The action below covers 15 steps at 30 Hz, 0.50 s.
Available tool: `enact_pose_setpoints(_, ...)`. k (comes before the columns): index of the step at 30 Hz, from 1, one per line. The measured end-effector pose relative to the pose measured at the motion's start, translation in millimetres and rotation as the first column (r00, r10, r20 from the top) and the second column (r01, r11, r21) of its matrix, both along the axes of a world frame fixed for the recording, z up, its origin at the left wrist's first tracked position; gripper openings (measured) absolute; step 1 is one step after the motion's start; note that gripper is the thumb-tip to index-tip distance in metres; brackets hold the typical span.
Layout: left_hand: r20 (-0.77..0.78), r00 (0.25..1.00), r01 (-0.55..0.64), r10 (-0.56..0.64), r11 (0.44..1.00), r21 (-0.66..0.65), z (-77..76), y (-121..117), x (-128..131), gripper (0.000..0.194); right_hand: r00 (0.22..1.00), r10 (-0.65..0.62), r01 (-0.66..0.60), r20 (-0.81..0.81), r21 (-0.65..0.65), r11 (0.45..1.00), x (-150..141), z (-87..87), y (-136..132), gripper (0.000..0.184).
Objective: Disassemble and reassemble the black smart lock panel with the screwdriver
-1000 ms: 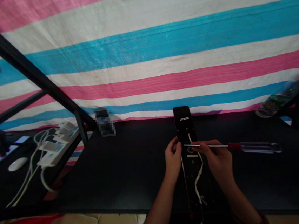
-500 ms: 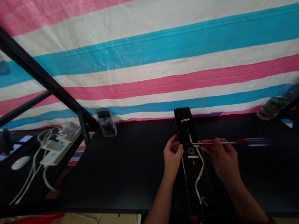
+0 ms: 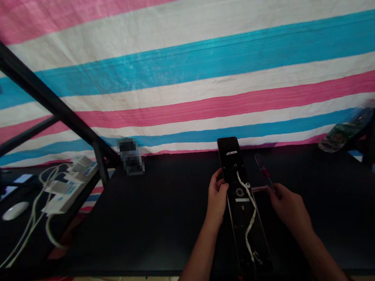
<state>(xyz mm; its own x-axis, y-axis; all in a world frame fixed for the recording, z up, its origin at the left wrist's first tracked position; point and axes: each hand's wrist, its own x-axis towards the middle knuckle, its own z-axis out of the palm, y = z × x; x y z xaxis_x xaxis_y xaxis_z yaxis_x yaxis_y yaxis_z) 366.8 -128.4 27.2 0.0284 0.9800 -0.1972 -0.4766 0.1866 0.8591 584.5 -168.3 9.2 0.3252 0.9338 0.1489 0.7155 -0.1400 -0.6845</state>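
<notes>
A long black panel (image 3: 236, 184) with a round fitting lies lengthwise on the black table (image 3: 167, 204), and a white cable (image 3: 249, 214) runs down its face. My left hand (image 3: 217, 197) is closed on the panel's left edge. To the right of the panel, my right hand (image 3: 288, 208) is closed on a red-handled screwdriver (image 3: 264, 173), which is smeared by motion and points away from me.
A striped pink, blue and white tarp (image 3: 200, 68) hangs behind the table. Black frame bars (image 3: 48, 107) cross at the left. On the left table lie white power strips with cables (image 3: 67, 185) and a white mouse (image 3: 13, 211). A plastic bottle (image 3: 345, 129) lies at the far right.
The screwdriver has swung from lying sideways across the panel to pointing away from me, right of the panel. My right hand has moved right, off the panel. The left hand stays.
</notes>
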Motion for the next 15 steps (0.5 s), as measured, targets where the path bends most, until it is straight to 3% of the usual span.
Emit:
enact_pose_setpoints(4,0.008,1.000,0.022,-0.021,0.999,-0.032,-1.8,3.0,2.5,0.055,0.985,0.051,-0.047,0.163,-0.028,0.998,18.3,-10.6,-5.8,0.036)
enact_pose_setpoints(10,0.081,0.995,0.067,-0.064,0.997,-0.042,-10.6,1.3,-0.5,0.064,0.980,0.127,-0.120,0.152,-0.054,0.991,34.4,-20.9,0.3,0.033)
enact_pose_setpoints(15,0.082,0.995,0.059,-0.056,0.998,-0.033,-15.2,-2.3,-1.9,0.064,0.970,0.152,-0.171,0.192,0.087,0.981,33.7,-36.6,4.8,0.034)
